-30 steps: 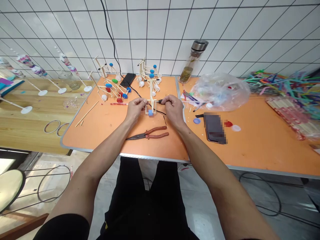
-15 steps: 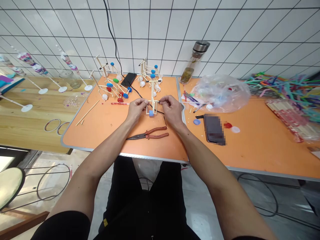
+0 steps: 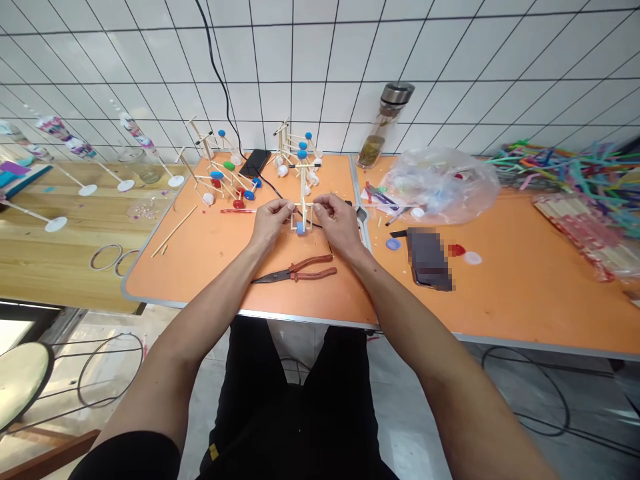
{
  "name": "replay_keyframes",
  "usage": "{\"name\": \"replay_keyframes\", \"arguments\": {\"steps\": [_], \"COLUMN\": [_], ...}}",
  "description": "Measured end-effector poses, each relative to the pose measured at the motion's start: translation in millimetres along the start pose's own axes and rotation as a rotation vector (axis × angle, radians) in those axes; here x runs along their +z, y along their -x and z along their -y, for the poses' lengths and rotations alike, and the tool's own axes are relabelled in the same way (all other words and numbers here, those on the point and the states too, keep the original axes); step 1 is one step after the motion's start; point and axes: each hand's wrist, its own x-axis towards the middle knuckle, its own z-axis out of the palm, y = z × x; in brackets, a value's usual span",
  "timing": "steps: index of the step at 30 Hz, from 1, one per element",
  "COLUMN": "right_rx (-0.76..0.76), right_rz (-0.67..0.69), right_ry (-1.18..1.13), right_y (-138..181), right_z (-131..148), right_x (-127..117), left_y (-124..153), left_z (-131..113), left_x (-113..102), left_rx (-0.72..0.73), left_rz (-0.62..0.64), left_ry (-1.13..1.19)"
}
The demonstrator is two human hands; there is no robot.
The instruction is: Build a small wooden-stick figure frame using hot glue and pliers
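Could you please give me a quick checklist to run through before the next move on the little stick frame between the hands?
1. Left hand pinches the stick frame: ok.
2. Right hand has a grip on the frame's other side: ok.
3. Blue cap sits at the frame's bottom: ok.
4. Joints set firm: cannot tell.
5. Pliers lie untouched on the orange table, nearer the body than the hands: ok.
6. Black cable kept away from the frame: not ok, it runs right behind it.

light: bright, even, from overhead | shadows: soft, short under the pliers | glare: mild sheen on the wall tiles above the pliers | distortion: wide-angle bending at edges | focus: sharp centre, softer far left
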Motion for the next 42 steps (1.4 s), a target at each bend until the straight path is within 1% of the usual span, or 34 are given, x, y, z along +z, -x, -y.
{"name": "replay_keyframes", "arguments": {"steps": [9, 14, 22, 30, 34, 37, 42], "right_rx": [0.005, 0.016, 0.051, 0.065, 0.126, 0.182, 0.241], "right_rz": [0.018, 0.021, 0.005, -0.007, 0.046, 0.093, 0.218], "right_ry": [-0.002, -0.059, -0.091, -0.166, -0.289, -0.374, -0.410], "right_y": [0, 0, 1, -3, -7, -8, -7], "right_z": [2, 4, 6, -2, -6, -5, 4], "right_x": [0, -1, -1, 0, -1, -2, -4], "left_y": [0, 0, 2, 4, 6, 6, 2], "left_z": [0, 0, 0, -5, -9, -11, -14], "left_x": [-1, -1, 1, 3, 4, 4, -1], "left_rx": [0.017, 0.045, 0.047, 0.070, 0.044, 0.029, 0.005], "left_rz": [0.001, 0.008, 0.014, 0.050, 0.085, 0.113, 0.120], "left_ry": [-0.003, -0.011, -0.027, -0.061, -0.058, -0.041, 0.013]}}
